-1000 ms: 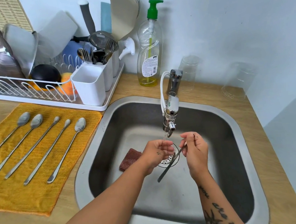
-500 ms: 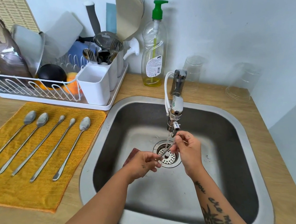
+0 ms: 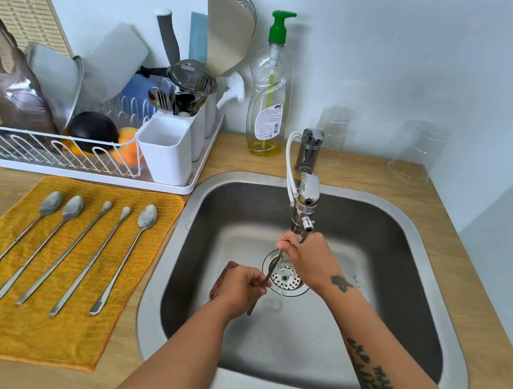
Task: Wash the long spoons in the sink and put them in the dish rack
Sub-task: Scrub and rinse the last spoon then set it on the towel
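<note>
Two hands are held low in the sink (image 3: 150, 293). One long spoon (image 3: 273, 269) is gripped at both ends: its handle is pinched by the curled fingers of the left hand (image 3: 239, 286), and its bowl end is enclosed by the closed fingers of the right hand (image 3: 309, 260), just under the faucet (image 3: 305, 194) and above the drain strainer (image 3: 287, 280). A red sponge (image 3: 226, 271) is partly hidden behind the left hand. Five more long spoons (image 3: 62, 255) are laid side by side on the yellow cloth (image 3: 54, 332). Farther back, the dish rack (image 3: 46, 147) is seen, crowded with dishes.
</note>
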